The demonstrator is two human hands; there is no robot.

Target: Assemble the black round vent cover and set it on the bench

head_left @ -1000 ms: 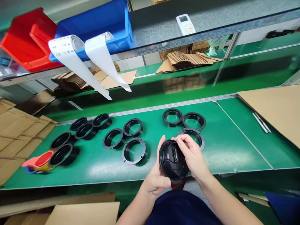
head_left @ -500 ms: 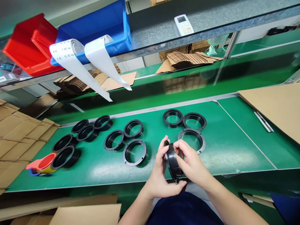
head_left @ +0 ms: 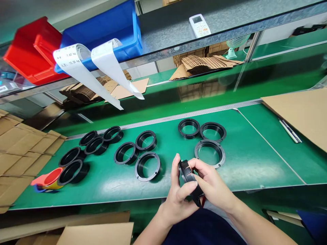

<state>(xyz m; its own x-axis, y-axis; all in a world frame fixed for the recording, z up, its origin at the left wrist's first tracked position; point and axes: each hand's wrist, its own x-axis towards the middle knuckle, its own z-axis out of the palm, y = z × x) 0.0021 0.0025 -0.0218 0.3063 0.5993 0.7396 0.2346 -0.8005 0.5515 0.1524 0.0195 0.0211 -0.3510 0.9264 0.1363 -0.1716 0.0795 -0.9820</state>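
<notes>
Orange tape dispenser (head_left: pixel 47 179) at the tabletop (head_left: pixel 255 160) left edge, black rings (head_left: pixel 147 166) across the middle, left hand (head_left: pixel 178 195) and right hand (head_left: pixel 213 185) fingers closed around a black round part (head_left: pixel 188 177), edge-on, over the near edge, cardboard sheet (head_left: pixel 304 112) far right.

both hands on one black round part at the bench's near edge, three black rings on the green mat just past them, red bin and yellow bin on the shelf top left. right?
Nearly. The head view shows both hands, left and right, on the black round part, and three rings beyond. The shelf bins are red and blue, not yellow.
</notes>
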